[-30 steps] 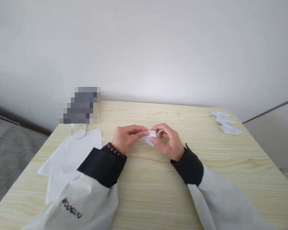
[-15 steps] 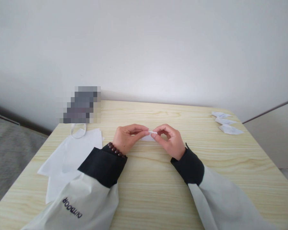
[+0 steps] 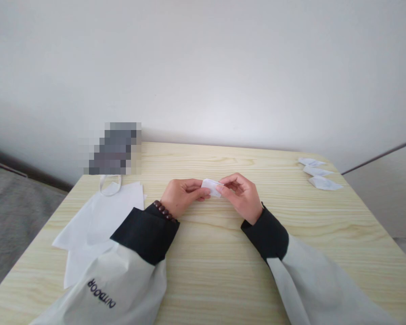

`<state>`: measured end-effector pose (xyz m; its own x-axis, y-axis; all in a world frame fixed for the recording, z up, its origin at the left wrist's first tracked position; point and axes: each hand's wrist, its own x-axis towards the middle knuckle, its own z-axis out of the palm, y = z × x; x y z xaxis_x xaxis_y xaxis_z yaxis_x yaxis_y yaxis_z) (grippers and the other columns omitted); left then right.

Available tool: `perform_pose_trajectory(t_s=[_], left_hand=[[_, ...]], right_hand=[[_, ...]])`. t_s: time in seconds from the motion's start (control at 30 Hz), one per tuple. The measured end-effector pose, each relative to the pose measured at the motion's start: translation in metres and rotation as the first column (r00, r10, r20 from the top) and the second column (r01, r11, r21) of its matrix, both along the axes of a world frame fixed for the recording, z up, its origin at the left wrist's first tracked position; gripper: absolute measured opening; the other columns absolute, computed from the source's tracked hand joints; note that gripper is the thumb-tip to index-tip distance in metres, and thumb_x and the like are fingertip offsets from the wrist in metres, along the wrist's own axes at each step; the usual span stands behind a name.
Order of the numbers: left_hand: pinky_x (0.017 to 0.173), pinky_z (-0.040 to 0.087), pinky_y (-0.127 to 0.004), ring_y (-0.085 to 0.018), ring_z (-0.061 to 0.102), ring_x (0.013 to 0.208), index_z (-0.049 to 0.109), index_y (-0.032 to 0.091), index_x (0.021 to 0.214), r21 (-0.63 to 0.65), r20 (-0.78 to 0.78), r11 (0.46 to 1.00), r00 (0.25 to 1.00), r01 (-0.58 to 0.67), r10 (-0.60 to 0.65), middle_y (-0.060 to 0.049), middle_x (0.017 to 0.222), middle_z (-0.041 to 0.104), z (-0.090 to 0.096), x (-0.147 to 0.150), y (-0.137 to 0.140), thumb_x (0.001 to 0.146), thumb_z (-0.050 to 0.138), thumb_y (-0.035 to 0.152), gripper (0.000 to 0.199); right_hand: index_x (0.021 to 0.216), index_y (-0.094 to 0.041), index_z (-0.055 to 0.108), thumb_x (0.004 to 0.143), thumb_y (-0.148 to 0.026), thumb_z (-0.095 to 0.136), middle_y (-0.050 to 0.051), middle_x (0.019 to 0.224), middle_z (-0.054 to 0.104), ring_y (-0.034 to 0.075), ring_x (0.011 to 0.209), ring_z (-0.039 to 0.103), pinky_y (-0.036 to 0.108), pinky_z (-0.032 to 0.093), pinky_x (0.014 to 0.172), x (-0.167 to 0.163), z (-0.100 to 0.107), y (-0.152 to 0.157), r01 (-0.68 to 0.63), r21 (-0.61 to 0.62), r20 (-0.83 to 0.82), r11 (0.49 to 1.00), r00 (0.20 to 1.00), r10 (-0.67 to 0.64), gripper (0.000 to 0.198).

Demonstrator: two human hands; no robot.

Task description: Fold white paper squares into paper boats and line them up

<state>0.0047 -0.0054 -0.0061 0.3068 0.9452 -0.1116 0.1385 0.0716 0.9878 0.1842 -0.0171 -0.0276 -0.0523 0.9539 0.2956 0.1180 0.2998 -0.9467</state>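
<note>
A small folded piece of white paper (image 3: 210, 186) is held between my two hands, above the middle of the table. My left hand (image 3: 184, 194) pinches its left end between thumb and fingers. On the right end, my right hand (image 3: 239, 192) grips with thumb and index finger, the thumb lying on the near face. Parts of the paper are hidden behind my fingertips. Several loose white paper sheets (image 3: 117, 212) lie overlapping beside my left forearm, partly covered by the sleeve.
Three folded white paper pieces (image 3: 325, 183) lie in a row at the table's far right. A white tape-like ring (image 3: 110, 192) rests on the sheets, in front of a blurred dark object (image 3: 113, 146). The wooden table (image 3: 216, 271) meets a white wall at the back.
The folded paper has turned from edge-on to showing its broad face towards me. My left fingers have shifted their grip slightly; the sheets and the folded pieces at right stay put.
</note>
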Motion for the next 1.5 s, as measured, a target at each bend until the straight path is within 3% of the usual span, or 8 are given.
perform_pose_trajectory(t_s=[0.23, 0.47, 0.73, 0.9, 1.0, 1.13, 1.33, 1.5], left_hand=[[0.066, 0.056, -0.025, -0.016, 0.067, 0.066, 0.071, 0.012, 0.090, 0.020, -0.007, 0.999, 0.999, 0.046, -0.046, -0.004, 0.073, 0.073, -0.0014, 0.0006, -0.0008, 0.068, 0.069, 0.037, 0.033], [0.057, 0.052, -0.022, -0.013, 0.063, 0.059, 0.069, 0.012, 0.087, 0.131, -0.096, 0.990, 0.993, -0.059, 0.072, -0.003, 0.067, 0.071, -0.0012, 0.0021, 0.0001, 0.071, 0.065, 0.042, 0.034], [0.058, 0.048, -0.021, -0.012, 0.059, 0.061, 0.069, 0.012, 0.076, 0.213, -0.109, 0.977, 0.993, -0.014, 0.038, -0.002, 0.066, 0.068, 0.0012, -0.0017, 0.0003, 0.075, 0.061, 0.038, 0.027], [0.060, 0.048, -0.021, -0.012, 0.060, 0.065, 0.067, 0.012, 0.078, 0.177, -0.024, 0.984, 1.000, -0.008, 0.013, -0.003, 0.073, 0.069, -0.0014, -0.0012, 0.0015, 0.075, 0.063, 0.036, 0.025], [0.060, 0.048, -0.021, -0.012, 0.061, 0.067, 0.066, 0.013, 0.082, 0.194, 0.036, 0.981, 0.999, -0.011, 0.004, -0.004, 0.079, 0.069, -0.0042, 0.0009, 0.0027, 0.075, 0.063, 0.036, 0.025], [0.056, 0.046, -0.020, -0.010, 0.059, 0.060, 0.064, 0.013, 0.089, 0.159, 0.080, 0.987, 0.997, -0.032, 0.019, -0.002, 0.069, 0.067, -0.0053, 0.0020, 0.0035, 0.071, 0.067, 0.035, 0.028], [0.057, 0.050, -0.022, -0.013, 0.062, 0.062, 0.060, 0.013, 0.087, 0.090, 0.160, 0.994, 0.986, -0.057, 0.042, -0.001, 0.069, 0.068, -0.0056, 0.0015, 0.0043, 0.066, 0.073, 0.033, 0.032], [0.058, 0.055, -0.025, -0.014, 0.065, 0.065, 0.063, 0.011, 0.088, -0.015, 0.182, 1.000, 0.983, 0.013, -0.010, -0.005, 0.081, 0.071, -0.0050, 0.0015, 0.0048, 0.063, 0.075, 0.033, 0.035]], right_hand=[[0.075, -0.018, 0.062, 0.077, -0.031, 0.063, 0.002, 0.074, 0.066, 0.013, 0.068, 0.061, 0.025, 0.050, 0.065, 0.0003, 0.0028, -0.0011, 0.032, -0.009, 0.045, 0.999, 0.998, -0.032, 0.014], [0.072, -0.017, 0.064, 0.075, -0.034, 0.065, 0.003, 0.072, 0.069, 0.013, 0.065, 0.062, 0.025, 0.050, 0.063, -0.0003, 0.0033, -0.0014, 0.047, -0.083, 0.043, 0.995, 0.998, -0.043, 0.018], [0.071, -0.017, 0.063, 0.071, -0.034, 0.068, 0.002, 0.069, 0.067, 0.012, 0.061, 0.059, 0.025, 0.049, 0.061, -0.0014, 0.0051, -0.0020, -0.002, -0.119, 0.036, 0.993, 0.999, 0.007, 0.018], [0.070, -0.017, 0.061, 0.072, -0.036, 0.067, 0.000, 0.064, 0.062, 0.008, 0.048, 0.048, 0.021, 0.039, 0.044, 0.0017, 0.0050, -0.0017, -0.126, -0.190, 0.023, 0.974, 0.991, 0.133, 0.020], [0.075, -0.017, 0.061, 0.074, -0.034, 0.064, 0.000, 0.068, 0.062, 0.008, 0.052, 0.050, 0.022, 0.040, 0.047, 0.0034, 0.0026, -0.0013, -0.189, -0.185, 0.053, 0.964, 0.978, 0.202, 0.017], [0.080, -0.018, 0.062, 0.076, -0.035, 0.063, 0.001, 0.073, 0.063, 0.011, 0.059, 0.054, 0.023, 0.043, 0.054, 0.0030, 0.0010, -0.0016, -0.216, -0.166, 0.107, 0.962, 0.966, 0.236, 0.018], [0.075, -0.018, 0.060, 0.081, -0.035, 0.057, 0.000, 0.064, 0.059, 0.009, 0.053, 0.048, 0.023, 0.039, 0.051, -0.0001, 0.0063, -0.0044, -0.173, -0.114, 0.204, 0.978, 0.960, 0.193, 0.018], [0.070, -0.018, 0.055, 0.081, -0.034, 0.055, -0.002, 0.060, 0.054, 0.010, 0.054, 0.047, 0.022, 0.038, 0.050, 0.0011, 0.0041, -0.0036, -0.077, -0.049, 0.170, 0.996, 0.982, 0.085, 0.019]])
